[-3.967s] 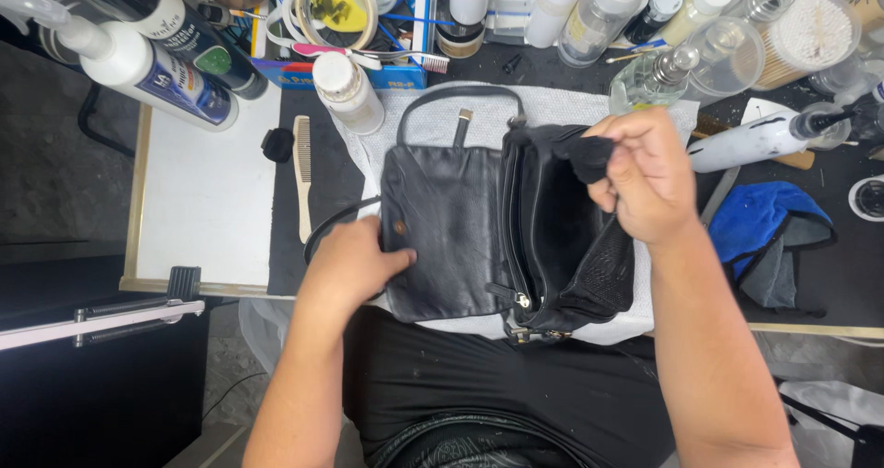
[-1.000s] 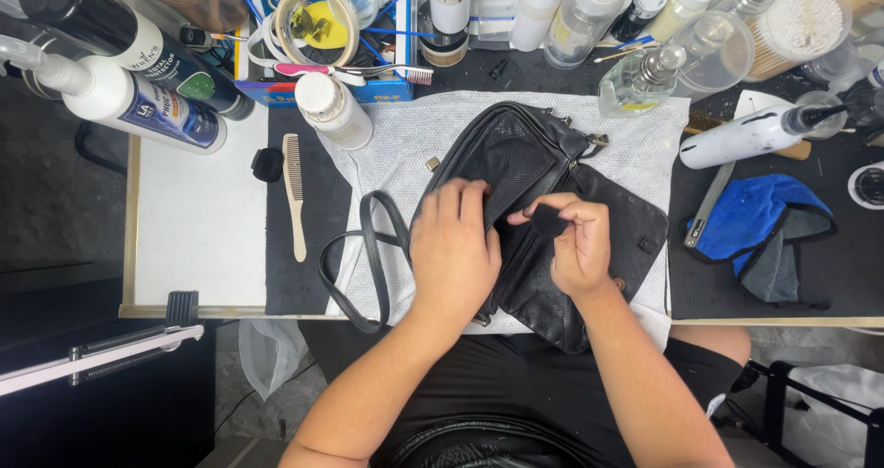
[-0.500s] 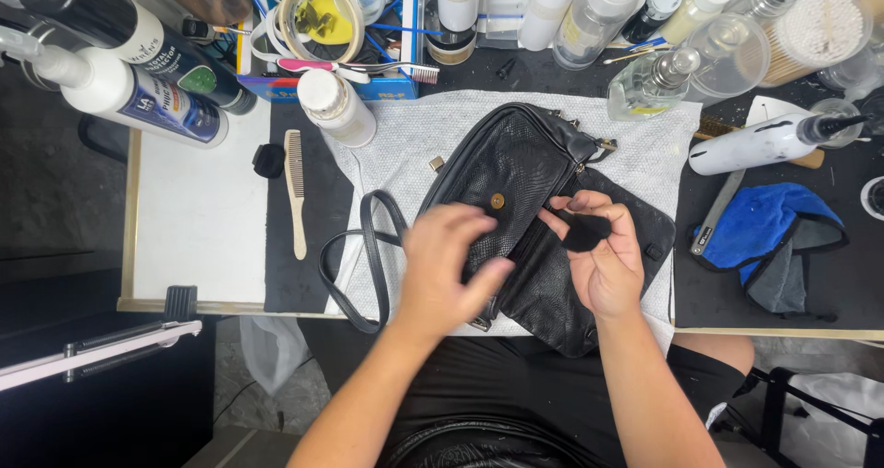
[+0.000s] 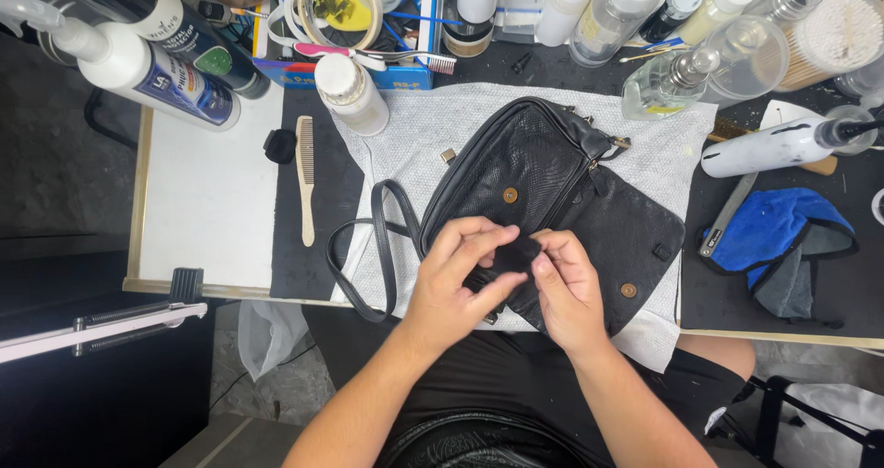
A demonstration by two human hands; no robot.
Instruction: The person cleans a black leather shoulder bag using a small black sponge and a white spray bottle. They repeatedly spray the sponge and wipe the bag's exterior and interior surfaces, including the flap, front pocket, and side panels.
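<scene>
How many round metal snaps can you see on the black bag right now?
2. One snap sits on the mesh front of the black bag; the other snap is on the opened flap's lower edge. Others may be hidden under the hands.

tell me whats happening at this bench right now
A person sits at a cluttered workbench with a black leather bag lying open on a white cloth. The left hand and right hand meet over the bag's near edge, pinching a small black pad between them. A wooden comb, bottles and a blue cloth lie around it.
</scene>
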